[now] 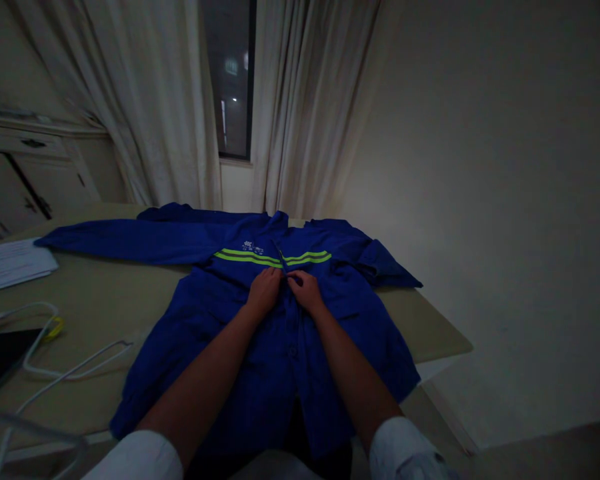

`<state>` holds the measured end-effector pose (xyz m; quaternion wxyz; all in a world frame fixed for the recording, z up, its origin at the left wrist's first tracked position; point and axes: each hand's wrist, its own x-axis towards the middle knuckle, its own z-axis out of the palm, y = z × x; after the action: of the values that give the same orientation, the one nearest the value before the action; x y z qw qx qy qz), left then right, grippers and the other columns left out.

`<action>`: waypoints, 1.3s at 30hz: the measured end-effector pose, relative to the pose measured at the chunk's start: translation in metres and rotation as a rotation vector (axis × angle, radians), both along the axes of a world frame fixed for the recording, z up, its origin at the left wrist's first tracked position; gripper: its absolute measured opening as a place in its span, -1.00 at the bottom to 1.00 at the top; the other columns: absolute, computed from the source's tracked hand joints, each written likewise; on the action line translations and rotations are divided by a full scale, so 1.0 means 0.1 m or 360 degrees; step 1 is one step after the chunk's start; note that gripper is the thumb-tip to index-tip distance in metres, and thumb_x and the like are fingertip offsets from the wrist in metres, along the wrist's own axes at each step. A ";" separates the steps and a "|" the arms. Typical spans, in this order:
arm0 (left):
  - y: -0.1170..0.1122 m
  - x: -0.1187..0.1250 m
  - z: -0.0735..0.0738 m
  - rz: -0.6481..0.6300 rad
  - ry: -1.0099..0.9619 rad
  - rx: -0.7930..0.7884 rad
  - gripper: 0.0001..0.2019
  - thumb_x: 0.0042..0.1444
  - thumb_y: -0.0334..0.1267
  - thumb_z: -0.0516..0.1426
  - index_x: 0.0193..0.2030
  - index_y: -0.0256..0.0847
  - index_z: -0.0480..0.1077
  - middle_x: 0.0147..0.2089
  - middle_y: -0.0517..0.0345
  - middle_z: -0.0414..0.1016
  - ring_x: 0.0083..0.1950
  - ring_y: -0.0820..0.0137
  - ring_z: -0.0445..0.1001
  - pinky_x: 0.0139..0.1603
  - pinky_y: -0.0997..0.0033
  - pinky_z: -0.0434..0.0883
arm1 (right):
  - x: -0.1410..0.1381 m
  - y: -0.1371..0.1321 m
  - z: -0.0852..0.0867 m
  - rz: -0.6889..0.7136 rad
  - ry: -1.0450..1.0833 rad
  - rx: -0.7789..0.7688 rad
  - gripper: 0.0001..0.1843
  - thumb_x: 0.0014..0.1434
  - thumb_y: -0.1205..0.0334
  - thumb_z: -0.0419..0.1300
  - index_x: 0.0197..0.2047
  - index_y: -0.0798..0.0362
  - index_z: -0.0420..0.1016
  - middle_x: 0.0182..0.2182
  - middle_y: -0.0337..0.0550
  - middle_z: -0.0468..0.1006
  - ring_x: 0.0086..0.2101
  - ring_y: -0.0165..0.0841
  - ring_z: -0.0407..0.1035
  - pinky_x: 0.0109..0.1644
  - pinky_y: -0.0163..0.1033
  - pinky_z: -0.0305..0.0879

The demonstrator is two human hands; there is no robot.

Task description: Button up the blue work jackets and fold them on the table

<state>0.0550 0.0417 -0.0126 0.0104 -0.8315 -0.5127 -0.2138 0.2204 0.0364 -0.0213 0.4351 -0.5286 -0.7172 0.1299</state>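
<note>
Blue jacket [281,333] spread on counter [105,300], centre of frame; right hand [306,291] grip nearly closed, pinching its front edge; left hand [265,291] bent over same edge, can't tell how closed its grip is

Mid-screen I get a deep blue jacket [273,353], its lime-yellow bands [306,258] split by a greyish line, a whitish floral emblem [249,246] above; beige tabletop [105,300] at left, white cable [66,378] lower left, cream curtains [150,100] up top, greyish wall [505,200] at right
</note>
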 end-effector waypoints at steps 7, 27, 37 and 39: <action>0.01 0.00 0.00 0.0015 -0.0115 -0.0062 -0.77 0.49 -0.27 -0.07 0.01 -0.21 0.40 -0.03 -0.04 0.54 0.01 0.19 0.47 -0.01 0.27 0.33 | 0.00 0.03 -0.04 -0.0019 -0.0034 -0.0050 -0.74 0.25 0.31 0.19 -0.09 0.04 0.70 -0.16 -0.05 0.71 -0.16 -0.24 0.57 0.03 -0.17 0.44; 0.02 -0.02 -0.02 -0.0085 -0.0438 -0.0108 -0.83 0.41 -0.37 0.00 0.00 -0.16 0.39 -0.06 -0.03 0.59 0.02 0.21 0.54 0.00 0.32 0.38 | 0.01 0.02 -0.03 0.0077 0.0127 -0.0233 -0.69 0.25 0.29 0.14 -0.06 0.03 0.70 -0.30 -0.15 0.70 -0.28 -0.25 0.57 -0.12 -0.20 0.48; 0.06 -0.07 -0.04 -0.0074 -0.0759 -0.0189 -0.85 0.34 -0.13 0.17 -0.05 -0.11 0.44 -0.09 0.08 0.68 -0.08 0.24 0.63 -0.08 0.34 0.44 | -0.01 -0.01 0.01 0.0154 0.0095 -0.0164 -0.76 0.21 0.29 0.20 -0.09 0.05 0.66 -0.19 -0.13 0.71 -0.22 -0.28 0.58 -0.10 -0.23 0.46; 0.07 -0.08 -0.05 -0.0060 -0.0803 -0.0220 -0.85 0.33 -0.13 0.18 -0.06 -0.12 0.45 -0.11 0.08 0.68 -0.10 0.24 0.64 -0.11 0.35 0.45 | -0.01 -0.03 0.02 0.0157 0.0095 -0.0158 -0.75 0.22 0.29 0.20 -0.09 0.04 0.67 -0.19 -0.14 0.71 -0.21 -0.27 0.57 -0.08 -0.23 0.46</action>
<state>0.0473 0.0488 -0.0179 -0.1785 -0.7600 -0.4969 -0.3791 0.2191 0.0337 -0.0192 0.4225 -0.5096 -0.7217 0.2023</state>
